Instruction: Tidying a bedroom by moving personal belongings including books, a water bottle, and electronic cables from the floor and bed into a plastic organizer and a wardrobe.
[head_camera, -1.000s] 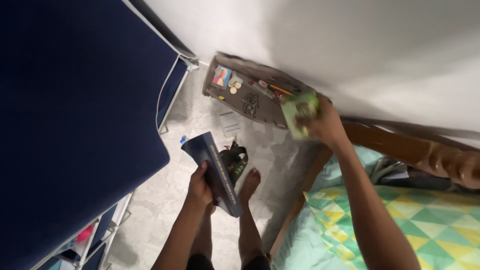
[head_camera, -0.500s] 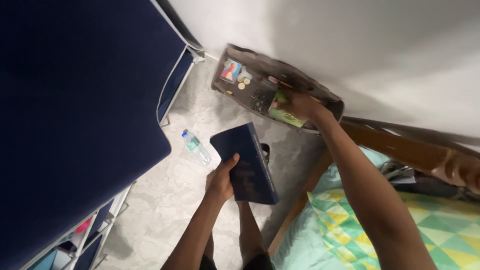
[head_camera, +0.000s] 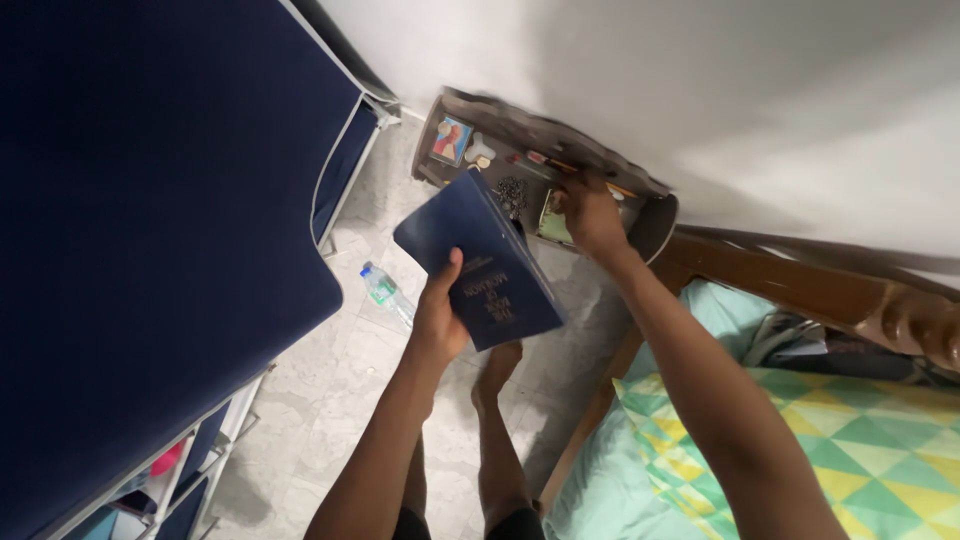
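Two hands at work, head view, standing over pale tiled floor (head_camera: 350, 370). Largest first: dark blue fabric wardrobe (head_camera: 150, 200) filling left side, white wall (head_camera: 700, 90) across top, bed (head_camera: 800, 440) with green-yellow triangle-pattern sheet at lower right, wooden bed frame (head_camera: 800, 290) along its upper edge. Brown plastic shelf (head_camera: 655, 225) in wall corner, between wardrobe and bed frame. Dark blue book (head_camera: 480, 265) held tilted above floor, just in front of shelf's near edge, closed, gold lettering on cover. Left hand (head_camera: 440, 320) clamped on book's lower edge, thumb on cover. Right hand (head_camera: 592, 215) reaching onto shelf's right part, fingers on greenish booklet (head_camera: 552, 215) lying there; grip unclear from blur, possibly just pressing, cannot tell if clenched. Small picture card (head_camera: 450, 140) at shelf's left end, dark bead chain (head_camera: 512, 190) mid-shelf, coins and pens beside, blurred. Plastic water bottle (head_camera: 385, 290) lying on floor near wardrobe corner. Bare foot (head_camera: 497, 365) under book.
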